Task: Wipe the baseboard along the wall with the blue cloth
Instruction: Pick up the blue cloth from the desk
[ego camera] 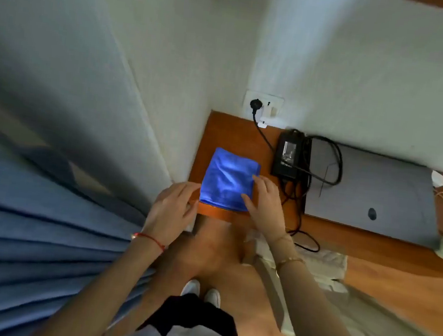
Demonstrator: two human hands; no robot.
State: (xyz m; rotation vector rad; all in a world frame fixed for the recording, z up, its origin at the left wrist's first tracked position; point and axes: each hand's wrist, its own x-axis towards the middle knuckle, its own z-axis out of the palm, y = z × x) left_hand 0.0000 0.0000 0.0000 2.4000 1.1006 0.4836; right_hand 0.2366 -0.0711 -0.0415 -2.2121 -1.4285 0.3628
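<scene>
Folded blue cloth [227, 179] flat at tabletop [227, 130] front edge, right hand [265, 200] grip released, fingers resting on cloth, left hand [173, 206] grip released, just beside cloth, charger [289, 156] near.

Two bare forearms: left hand [171, 206] has a red string bracelet [150, 240] at the wrist, right hand [266, 203] a thin gold bracelet [288, 259]. Grey short sleeves, black shorts [192, 319], white shoes [202, 292].

The blue cloth [227, 179] is folded into a rough square. It lies flat on the desk's [227, 130] front corner, near the wall.
</scene>
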